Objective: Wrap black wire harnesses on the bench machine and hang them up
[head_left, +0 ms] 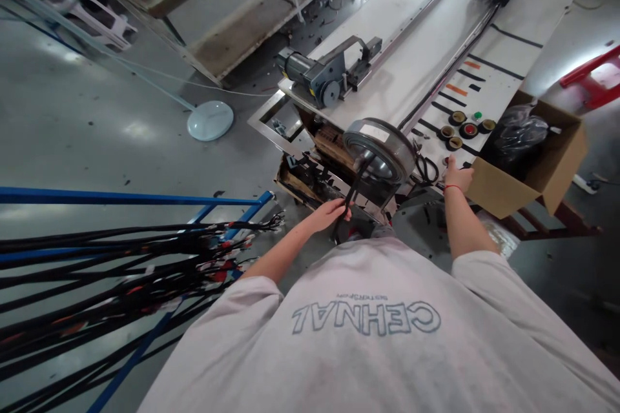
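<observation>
My left hand [335, 211] is closed around a black cable [356, 190] below a round metal drum [378, 147] at the near end of the long table. The cable passes up into the drum's opening. Beyond the drum, a dark line of cable [436, 87] runs along the table. At the table's near right edge is my right hand [458, 177], its fingers curled, with a small dark thing by the fingertips that I cannot make out. Black-handled scissors [426, 169] lie just left of it. Rolls of tape [454, 143] and a red button [469, 130] are beyond it.
An open cardboard box [557, 148] with dark plastic stands at right. A motor unit [310, 74] is mounted on the table's left side. Black cable bundles [121, 290] hang on a blue rack [159, 197] at left. Black and orange strips [455, 90] lie on the table [416, 51].
</observation>
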Action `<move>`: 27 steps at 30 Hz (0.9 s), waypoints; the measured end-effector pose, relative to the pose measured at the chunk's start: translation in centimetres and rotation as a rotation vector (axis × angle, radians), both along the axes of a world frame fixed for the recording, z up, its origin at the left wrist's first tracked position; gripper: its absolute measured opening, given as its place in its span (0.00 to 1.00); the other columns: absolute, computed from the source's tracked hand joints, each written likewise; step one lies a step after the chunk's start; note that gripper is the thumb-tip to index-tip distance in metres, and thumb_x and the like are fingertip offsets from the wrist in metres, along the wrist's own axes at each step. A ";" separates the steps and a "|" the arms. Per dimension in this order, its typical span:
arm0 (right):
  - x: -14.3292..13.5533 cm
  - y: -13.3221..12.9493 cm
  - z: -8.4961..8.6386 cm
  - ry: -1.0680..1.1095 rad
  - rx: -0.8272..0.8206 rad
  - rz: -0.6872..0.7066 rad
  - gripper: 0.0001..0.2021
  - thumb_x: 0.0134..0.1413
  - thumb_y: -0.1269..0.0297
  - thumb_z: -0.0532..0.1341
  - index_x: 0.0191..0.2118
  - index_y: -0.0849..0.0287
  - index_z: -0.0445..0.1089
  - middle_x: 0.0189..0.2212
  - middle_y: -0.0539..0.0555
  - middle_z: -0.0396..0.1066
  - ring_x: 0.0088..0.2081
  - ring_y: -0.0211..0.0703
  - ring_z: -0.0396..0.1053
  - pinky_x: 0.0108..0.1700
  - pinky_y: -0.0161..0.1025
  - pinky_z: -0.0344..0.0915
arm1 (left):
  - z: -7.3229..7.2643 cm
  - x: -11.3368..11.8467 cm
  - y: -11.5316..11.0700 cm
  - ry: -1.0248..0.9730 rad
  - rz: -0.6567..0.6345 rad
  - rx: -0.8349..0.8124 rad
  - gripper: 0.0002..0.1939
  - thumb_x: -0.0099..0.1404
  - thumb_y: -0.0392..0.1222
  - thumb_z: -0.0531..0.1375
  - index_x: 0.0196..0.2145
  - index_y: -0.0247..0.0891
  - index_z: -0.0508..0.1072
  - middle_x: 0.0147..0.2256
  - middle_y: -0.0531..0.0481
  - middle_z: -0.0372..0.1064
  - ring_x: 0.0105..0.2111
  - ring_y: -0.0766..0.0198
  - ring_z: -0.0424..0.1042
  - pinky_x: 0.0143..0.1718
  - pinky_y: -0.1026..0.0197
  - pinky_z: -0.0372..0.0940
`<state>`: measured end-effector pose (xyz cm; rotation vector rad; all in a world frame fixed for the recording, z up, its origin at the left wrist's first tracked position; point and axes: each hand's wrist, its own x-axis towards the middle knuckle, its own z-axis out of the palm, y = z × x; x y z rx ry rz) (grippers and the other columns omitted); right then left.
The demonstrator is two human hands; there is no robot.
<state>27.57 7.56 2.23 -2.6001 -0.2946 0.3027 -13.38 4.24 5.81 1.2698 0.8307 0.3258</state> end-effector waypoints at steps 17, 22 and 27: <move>0.0 -0.1 -0.2 -0.014 -0.003 -0.007 0.33 0.49 0.37 0.59 0.47 0.65 0.62 0.46 0.72 0.68 0.51 0.62 0.68 0.51 0.55 0.63 | -2.7 6.3 1.5 0.485 0.360 0.571 0.25 0.69 0.58 0.45 0.26 0.38 0.66 0.21 0.51 0.64 0.25 0.64 0.66 0.30 0.64 0.57; 0.1 -0.1 -0.4 -0.027 -0.008 -0.001 0.33 0.49 0.37 0.59 0.47 0.65 0.62 0.45 0.72 0.68 0.50 0.62 0.68 0.50 0.54 0.64 | -4.1 3.7 -0.9 0.581 0.292 0.602 0.24 0.70 0.55 0.45 0.29 0.36 0.71 0.23 0.48 0.68 0.26 0.63 0.67 0.30 0.64 0.57; 0.0 -0.1 -0.2 -0.014 -0.022 0.008 0.33 0.51 0.38 0.58 0.48 0.65 0.62 0.46 0.72 0.68 0.52 0.63 0.67 0.52 0.55 0.62 | -6.1 -1.6 -4.6 0.680 0.237 0.528 0.22 0.68 0.53 0.48 0.31 0.35 0.72 0.23 0.48 0.69 0.25 0.62 0.68 0.29 0.64 0.56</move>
